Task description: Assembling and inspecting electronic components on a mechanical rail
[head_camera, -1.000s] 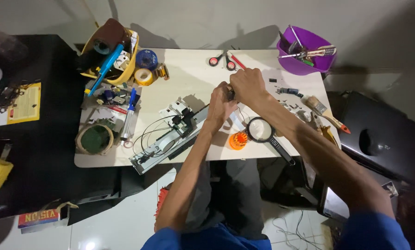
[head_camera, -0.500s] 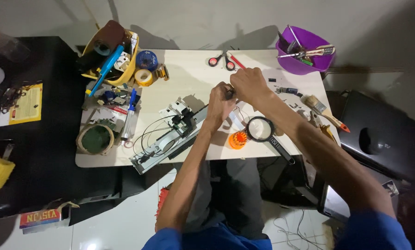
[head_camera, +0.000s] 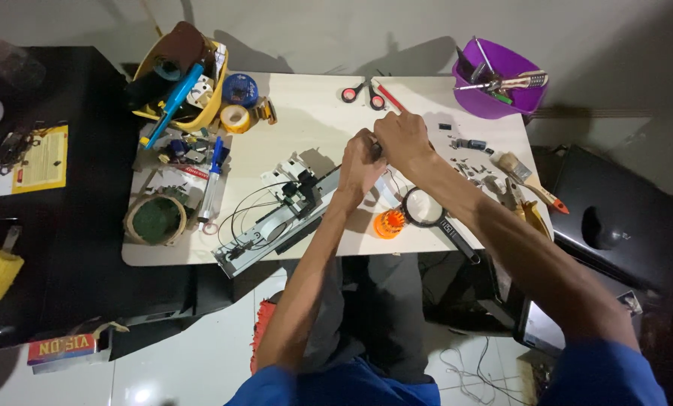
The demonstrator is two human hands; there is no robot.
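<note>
Dark and small, some part is sitting between the two hands, too hidden by fingers to identify. The left hand (head_camera: 359, 162) and right hand (head_camera: 400, 139) are meeting knuckle to knuckle above the middle of the white table (head_camera: 314, 120), both curled tight; they appear to be pinching that part, though what exactly each is gripping cannot be told. Directly under and left of them, the long grey mechanism (head_camera: 280, 222) is lying diagonally on the table, with thin black wires (head_camera: 238, 218) looping off its near end.

Just beside the hands, toward the near edge, an orange gear (head_camera: 389, 223) and a magnifier (head_camera: 425, 208) are resting flat. Loose small parts (head_camera: 471, 162) are lying scattered to the right, with a brush (head_camera: 528, 180) past them. Scissors (head_camera: 360, 92) are lying at the far edge, a purple tub (head_camera: 502, 86) of tools at the far right corner, a yellow bin (head_camera: 190, 79) and tape rolls (head_camera: 237, 105) at the far left.

Judgement: fine work at the mechanism's upper end is in hand, a fitting or a loosening. The next move is calling for steady fingers and a firm hold on the mechanism so it is not sliding.
</note>
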